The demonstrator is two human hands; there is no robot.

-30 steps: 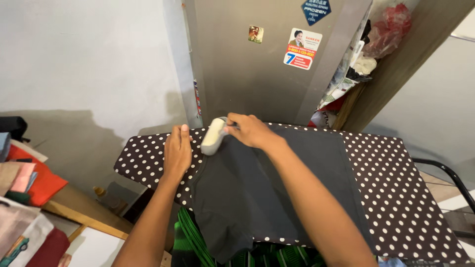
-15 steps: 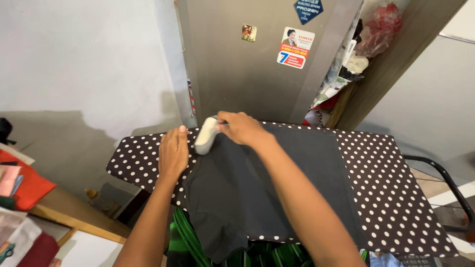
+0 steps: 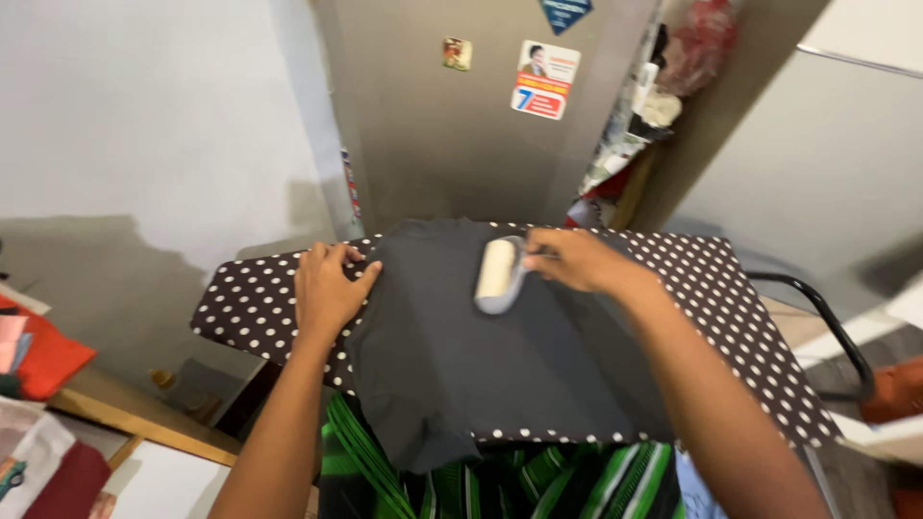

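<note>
Two hands work over a dark grey garment spread on an ironing board with a brown, white-dotted cover. The right hand has its grip closed around the handle of a lint roller, whose pale drum lies on the cloth near the board's far edge, about midway along it. The left hand rests flat, fingers spread and holding nothing, on the garment's left edge, where the cloth meets the dotted cover near the far left corner. The garment covers the middle of the board and hangs over the near edge, above a green and black striped fabric below. Behind the board stands a grey metal cabinet with stickers; folded cloths lie off to the left.

By the look of it, the step in hand is rolling lint off the cloth while the flat hand pins it. A next stroke would call for steady light pressure, the drum kept square to the fabric, and the left palm kept firm so the cloth does not bunch.
</note>
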